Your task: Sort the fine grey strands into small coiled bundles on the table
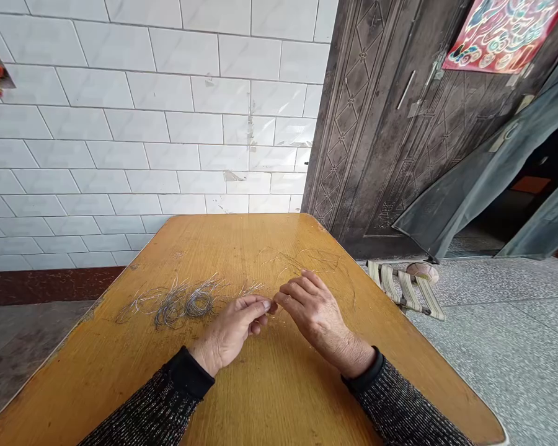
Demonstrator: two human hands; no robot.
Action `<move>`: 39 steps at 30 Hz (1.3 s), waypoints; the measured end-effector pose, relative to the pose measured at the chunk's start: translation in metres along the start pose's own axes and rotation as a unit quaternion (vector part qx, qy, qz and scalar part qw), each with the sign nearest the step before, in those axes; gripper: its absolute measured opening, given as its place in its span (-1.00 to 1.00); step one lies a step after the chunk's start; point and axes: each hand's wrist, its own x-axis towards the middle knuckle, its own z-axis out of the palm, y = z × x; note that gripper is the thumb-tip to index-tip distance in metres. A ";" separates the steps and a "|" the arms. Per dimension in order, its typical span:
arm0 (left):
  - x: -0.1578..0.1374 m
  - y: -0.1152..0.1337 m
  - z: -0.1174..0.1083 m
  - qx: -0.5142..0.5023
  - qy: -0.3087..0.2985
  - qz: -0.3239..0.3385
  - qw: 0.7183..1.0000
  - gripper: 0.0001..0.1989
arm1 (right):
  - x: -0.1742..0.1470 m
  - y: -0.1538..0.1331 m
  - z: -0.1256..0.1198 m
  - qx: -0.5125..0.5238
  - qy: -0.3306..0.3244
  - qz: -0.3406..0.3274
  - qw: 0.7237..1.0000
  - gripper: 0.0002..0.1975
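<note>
My left hand (pixel 237 325) and my right hand (pixel 312 313) meet fingertip to fingertip over the middle of the wooden table (pixel 279 390). Both are closed in a pinch. What lies between the fingertips is too thin to make out clearly. Left of my left hand rests a tangled pile of thin grey wire coils (pixel 199 300), with pale loose ends sticking up. Beyond my right hand, a few thin brownish strands (pixel 325 260) spread loosely over the tabletop.
A white tiled wall (pixel 144 93) stands behind the table's far edge. To the right are a dark carved door (pixel 390 124), a grey curtain (pixel 483 179) and a low stool with striped webbing (pixel 407 288) on the speckled floor.
</note>
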 end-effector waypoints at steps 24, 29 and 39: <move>0.000 0.001 -0.001 -0.190 -0.064 -0.071 0.977 -0.83 | 0.002 -0.008 0.005 -0.019 0.011 0.045 0.999 -0.79; -0.001 0.001 -0.001 -0.174 -0.068 -0.070 0.980 -0.83 | 0.000 -0.007 0.005 -0.016 0.006 0.043 0.999 -0.78; -0.002 0.007 -0.003 -0.062 -0.080 -0.094 0.990 -0.78 | 0.000 -0.007 0.001 0.020 -0.040 -0.011 0.999 -0.79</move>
